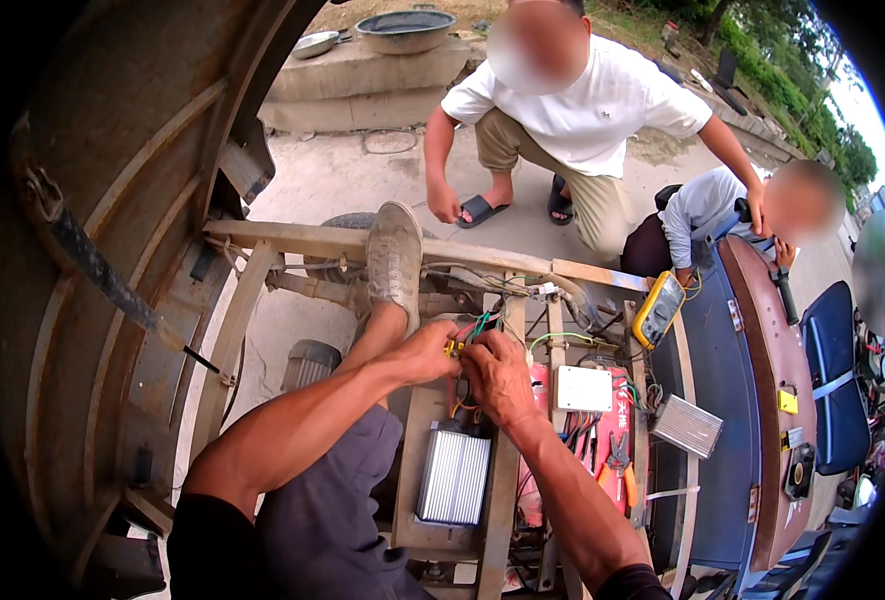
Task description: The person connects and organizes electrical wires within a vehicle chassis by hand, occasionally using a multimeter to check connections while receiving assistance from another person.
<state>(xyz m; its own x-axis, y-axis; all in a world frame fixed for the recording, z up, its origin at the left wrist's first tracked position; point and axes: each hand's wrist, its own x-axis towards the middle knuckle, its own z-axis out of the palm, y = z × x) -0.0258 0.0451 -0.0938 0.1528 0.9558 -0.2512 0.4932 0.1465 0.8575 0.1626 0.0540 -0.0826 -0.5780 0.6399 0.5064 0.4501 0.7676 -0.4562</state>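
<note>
My left hand pinches a small yellow wire connector above the open vehicle frame. Right beside it, my right hand has its fingers bent together against the wires; what they grip is hidden. Green wires rise just behind the fingertips. Below the hands lies a finned silver controller box with wires at its top end. To the right of my right hand are a white box and, on a red surface, orange-handled pliers.
A yellow multimeter rests at the frame's right corner. Another finned metal box lies below it. One person squats beyond the frame; another sits by the brown-topped blue seat box. A raised rusty panel stands left. My shoe is on the frame.
</note>
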